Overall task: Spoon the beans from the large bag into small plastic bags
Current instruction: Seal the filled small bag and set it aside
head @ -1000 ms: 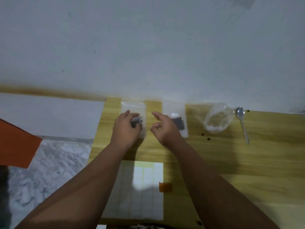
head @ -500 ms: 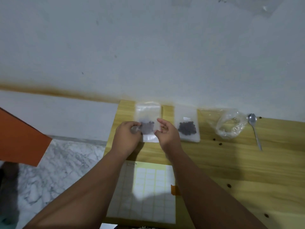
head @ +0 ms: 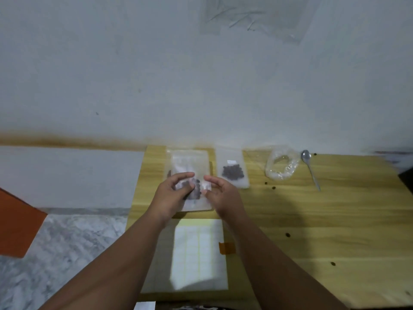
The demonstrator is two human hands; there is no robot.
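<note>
The left hand (head: 172, 194) and right hand (head: 221, 194) have their fingers curled and clamped on the sides of a small bag (head: 190, 162). It is a flat rectangle of thin clear plastic, its long axis running away from the person (dark beans (head: 194, 189) bunch between the fingers, blurred). Right of the fingers lie a second filled bag (head: 232, 173), the crumpled large bag (head: 281, 167) and a metal spoon (head: 310, 170) on the wood-grain surface (head: 312, 220).

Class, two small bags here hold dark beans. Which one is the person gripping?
The left small bag, pinched between the left hand and right hand. The right small bag lies untouched beside the crumpled large bag.
</note>
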